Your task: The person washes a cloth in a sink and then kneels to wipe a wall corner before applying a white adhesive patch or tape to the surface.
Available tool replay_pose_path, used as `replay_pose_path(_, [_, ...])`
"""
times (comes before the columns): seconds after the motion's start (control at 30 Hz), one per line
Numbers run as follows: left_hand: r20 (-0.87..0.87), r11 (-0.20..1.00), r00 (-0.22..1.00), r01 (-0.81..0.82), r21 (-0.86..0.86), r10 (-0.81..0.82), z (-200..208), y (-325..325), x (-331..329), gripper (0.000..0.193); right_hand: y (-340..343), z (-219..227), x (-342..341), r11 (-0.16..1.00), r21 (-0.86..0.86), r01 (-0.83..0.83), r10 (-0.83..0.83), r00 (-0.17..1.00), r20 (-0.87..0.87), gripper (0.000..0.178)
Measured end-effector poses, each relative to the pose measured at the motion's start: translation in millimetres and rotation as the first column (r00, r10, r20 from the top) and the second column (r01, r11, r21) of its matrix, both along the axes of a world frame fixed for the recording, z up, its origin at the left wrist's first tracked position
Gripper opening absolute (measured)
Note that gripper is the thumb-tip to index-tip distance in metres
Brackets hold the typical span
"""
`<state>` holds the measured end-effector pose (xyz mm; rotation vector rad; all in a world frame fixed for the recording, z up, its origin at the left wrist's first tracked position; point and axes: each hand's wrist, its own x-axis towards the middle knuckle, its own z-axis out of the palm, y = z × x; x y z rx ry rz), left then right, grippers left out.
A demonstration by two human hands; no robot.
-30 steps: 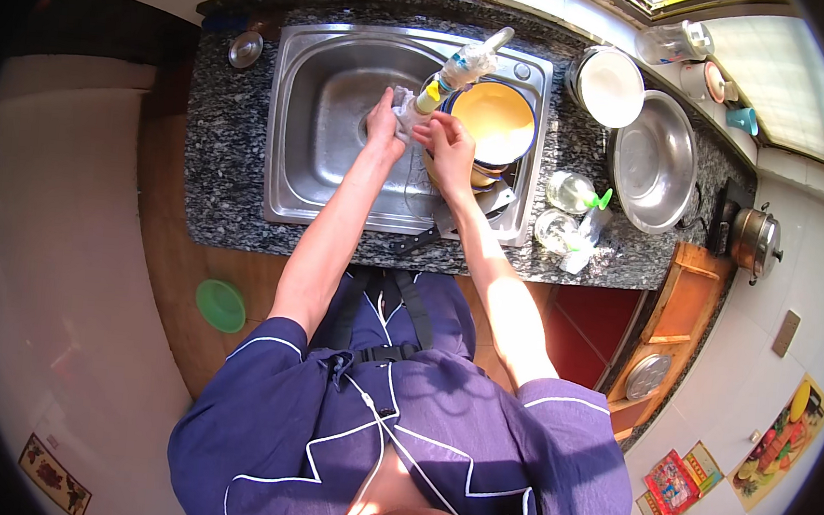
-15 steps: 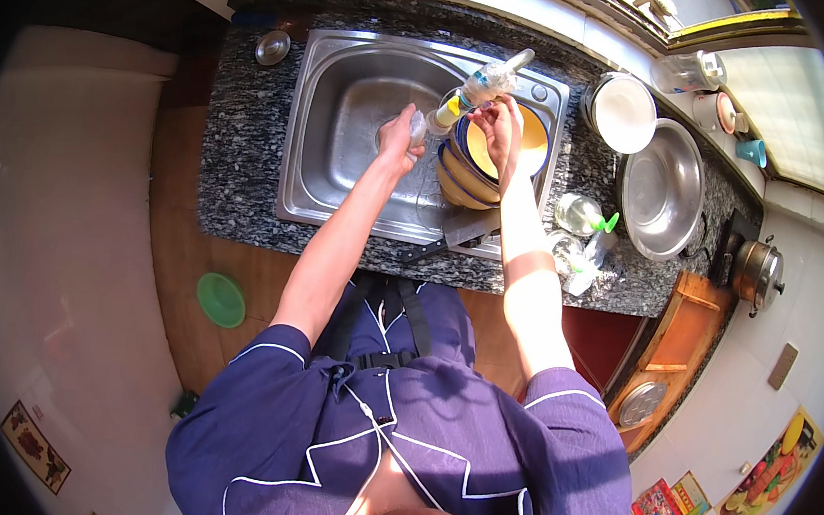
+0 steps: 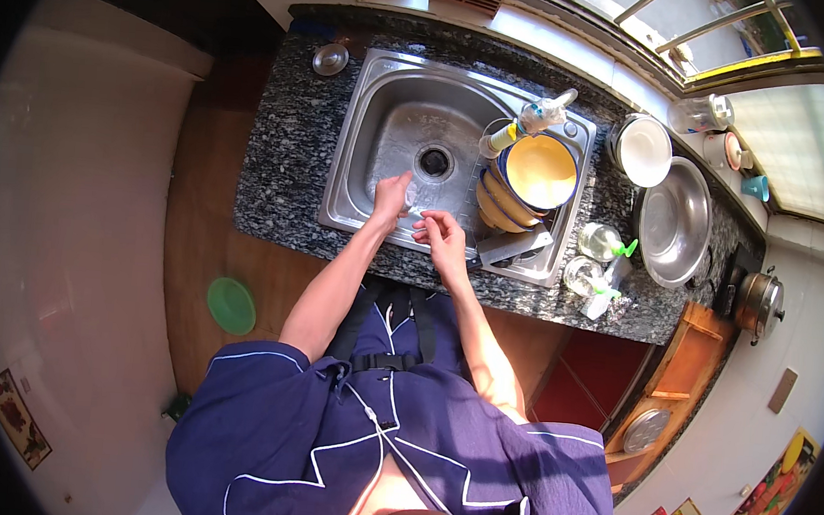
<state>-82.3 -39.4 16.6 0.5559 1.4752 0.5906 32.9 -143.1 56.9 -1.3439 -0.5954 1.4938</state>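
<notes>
From afar I see left hand curled round white cloth, poking out at fingers' three o'clock. Right hand at four o'clock, fingers bent; can't tell if holding.

A sink is set into a tabletop, with a drain in its floor. The person's left hand and right hand are side by side over the sink's near side. To their right sits a stack of bowls, with the faucet behind and a cleaver in front. Just right of the sink are two bottles; beyond them, farther right, lies a wide basin. A tub is on the floor, left.
</notes>
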Motion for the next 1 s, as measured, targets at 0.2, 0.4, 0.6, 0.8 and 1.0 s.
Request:
replay_pose_path(0.2, [0.001, 0.879, 0.958, 0.262, 0.398, -0.286, 22.4, -14.6, -43.0, 0.017, 13.5, -11.9, -44.2, 0.982, -0.114, 0.150, -0.137, 0.984, 0.114, 0.043])
replay_pose_path(0.4, [-0.056, 0.733, 0.930, 0.322, 0.599, -0.362, 35.9, -12.2, -91.4, 0.019, 17.2, 0.4, -86.6, 0.986, -0.008, 0.164, -0.161, 0.977, 0.143, 0.039])
replay_pose_path(0.6, [-0.151, 0.660, 0.910, 0.388, 0.643, -0.387, 63.4, -11.5, -122.2, 0.023, 5.2, 6.4, -118.0, 0.984, 0.076, 0.159, -0.168, 0.978, 0.125, 0.019])
replay_pose_path(0.8, [-0.118, 0.766, 0.954, 0.292, 0.572, -0.275, 60.1, -31.4, -163.2, 0.040, -1.9, 1.0, -141.8, 0.988, 0.114, 0.101, -0.123, 0.969, 0.214, 0.018])
replay_pose_path(1.0, [0.008, 0.901, 0.996, 0.078, 0.426, -0.090, 51.7, -84.6, -242.5, 0.040, 2.8, 12.8, -180.0, 0.987, 0.136, -0.091, 0.094, 0.995, -0.018, 0.018])
